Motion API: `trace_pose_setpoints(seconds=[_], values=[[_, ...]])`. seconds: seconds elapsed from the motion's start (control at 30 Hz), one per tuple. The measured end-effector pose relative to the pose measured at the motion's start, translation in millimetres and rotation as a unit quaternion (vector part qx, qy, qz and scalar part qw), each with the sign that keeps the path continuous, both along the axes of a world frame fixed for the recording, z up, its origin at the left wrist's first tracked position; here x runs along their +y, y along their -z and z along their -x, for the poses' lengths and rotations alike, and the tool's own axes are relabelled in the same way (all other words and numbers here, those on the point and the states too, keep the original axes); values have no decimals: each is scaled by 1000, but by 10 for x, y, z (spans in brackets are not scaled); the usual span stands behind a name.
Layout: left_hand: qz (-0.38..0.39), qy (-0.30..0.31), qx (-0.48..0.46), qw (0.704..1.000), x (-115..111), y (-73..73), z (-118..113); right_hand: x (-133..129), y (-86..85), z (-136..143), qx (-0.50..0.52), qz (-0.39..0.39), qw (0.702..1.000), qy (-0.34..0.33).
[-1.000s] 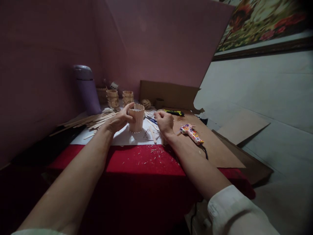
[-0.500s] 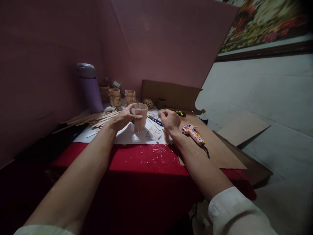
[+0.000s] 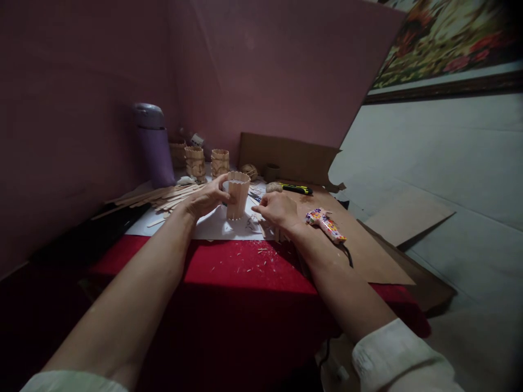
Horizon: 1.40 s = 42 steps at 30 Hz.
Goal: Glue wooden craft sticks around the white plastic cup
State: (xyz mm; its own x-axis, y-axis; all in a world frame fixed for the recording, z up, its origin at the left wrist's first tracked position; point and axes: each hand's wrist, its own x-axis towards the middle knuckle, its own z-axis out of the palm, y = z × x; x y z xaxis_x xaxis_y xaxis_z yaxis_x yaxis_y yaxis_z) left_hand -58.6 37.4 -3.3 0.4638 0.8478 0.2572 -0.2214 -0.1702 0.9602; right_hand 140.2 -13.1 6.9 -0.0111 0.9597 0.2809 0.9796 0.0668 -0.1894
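Note:
My left hand [image 3: 210,197] is wrapped around the side of a cup made of upright wooden craft sticks [image 3: 240,202], which stands upright over the white paper [image 3: 208,231]. A short way to its right, my right hand [image 3: 281,209] is closed, with thumb and forefinger pressed together. Whatever those fingers may hold is too small to make out. Behind that hand lie a ball of twine [image 3: 273,187] and a black and yellow box cutter [image 3: 297,189]. Dark-handled scissors [image 3: 255,197] are partly hidden between the cup and the right hand.
Loose craft sticks [image 3: 174,197] lie fanned out at left, before a purple bottle [image 3: 155,152]. Two twine-wrapped stick cups [image 3: 195,163] stand behind. A flower-patterned glue gun [image 3: 326,224] rests on cardboard [image 3: 368,256] at right. Wood scraps litter the red cloth [image 3: 245,272].
My right hand has come down and slightly left from beside the twine, uncovering the box cutter. The left hand keeps its hold on the cup; its thumb has shifted lower on the side.

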Motion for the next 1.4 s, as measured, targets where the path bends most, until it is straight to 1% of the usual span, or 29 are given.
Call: trace_pose_setpoints(seconds=[0.13, 0.2, 0.4, 0.5, 0.57, 0.63, 0.73, 0.8, 0.9, 0.97, 1.07, 1.1, 1.17, 1.23, 1.4], values=[[5, -24, 10, 1000, 20, 26, -18, -9, 22, 20, -30, 44, 998, -12], [1, -38, 11, 999, 26, 34, -29, -25, 28, 35, -24, 59, 998, -20], [12, -103, -30, 994, 30, 28, -61, -38, 31, 51, 67, 69, 995, -9], [54, -138, -53, 988, 44, 26, -69, 6, 57, 36, 124, 70, 990, -6], [97, -143, -67, 983, 51, 29, -72, 46, 78, 24, 169, 66, 983, -18], [135, -131, -89, 978, 47, 28, -74, 85, 93, 14, 237, 59, 969, -36], [176, -94, -136, 970, 19, 6, -72, 115, 87, 7, 336, 56, 938, -55], [194, -77, -163, 964, 0, -22, -67, 107, 66, 11, 377, 59, 922, -58], [207, -69, -179, 959, -9, -61, -56, 68, 25, 27, 436, 69, 895, -60], [204, -69, -176, 960, -7, -78, -52, 44, 3, 38, 498, 89, 859, -77], [210, -69, -172, 960, -10, -88, -53, 34, -6, 43, 603, 116, 781, -109], [215, -70, -170, 959, -13, -88, -55, 38, -1, 42, 625, 119, 763, -114], [222, -71, -165, 958, -18, -83, -59, 52, 17, 33, 640, 121, 750, -117], [215, -68, -157, 961, -20, -75, -64, 67, 38, 20, 641, 130, 747, -123], [178, -39, -132, 974, -47, -78, -82, 61, 52, 5, 618, 145, 761, -138]])
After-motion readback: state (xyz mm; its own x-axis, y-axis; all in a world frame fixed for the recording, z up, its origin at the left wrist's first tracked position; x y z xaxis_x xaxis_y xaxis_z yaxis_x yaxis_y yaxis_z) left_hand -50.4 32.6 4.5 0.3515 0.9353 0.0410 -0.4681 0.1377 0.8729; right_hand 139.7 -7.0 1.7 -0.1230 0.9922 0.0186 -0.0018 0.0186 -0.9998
